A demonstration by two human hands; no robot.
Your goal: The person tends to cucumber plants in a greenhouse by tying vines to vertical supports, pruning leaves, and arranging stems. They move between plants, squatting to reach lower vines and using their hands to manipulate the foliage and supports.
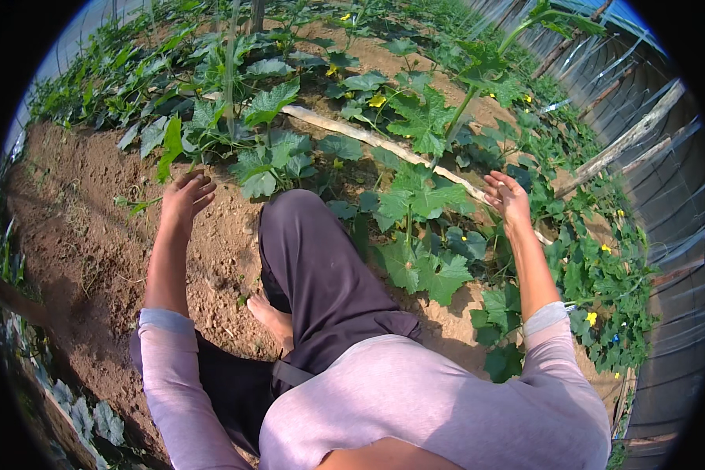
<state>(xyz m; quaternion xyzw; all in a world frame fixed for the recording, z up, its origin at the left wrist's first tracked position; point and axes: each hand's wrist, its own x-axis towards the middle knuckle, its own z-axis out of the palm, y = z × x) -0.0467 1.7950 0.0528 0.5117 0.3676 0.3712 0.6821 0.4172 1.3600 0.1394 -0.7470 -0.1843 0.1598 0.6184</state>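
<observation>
My left hand (191, 194) is raised over bare soil on the left, its fingers loosely bent. A green vine shoot (144, 205) with a bright leaf (170, 150) shows on both sides of this hand and passes behind it; whether the fingers grip it is hidden. On the right, my right hand (507, 197) is held up with fingers apart and nothing in them, over leafy vines with lobed leaves. A tall vine (459, 114) rises between the hands, nearer the right one. Below it spread broad leaves (429, 267).
A long pale pole or strip (358, 134) runs slantwise through the plants. My bent knee (305, 223) and bare foot (270, 317) are between my arms. Wooden poles (628, 138) lean along the dark sheeting (675, 352) at right. Yellow flowers (378, 100) dot the vines.
</observation>
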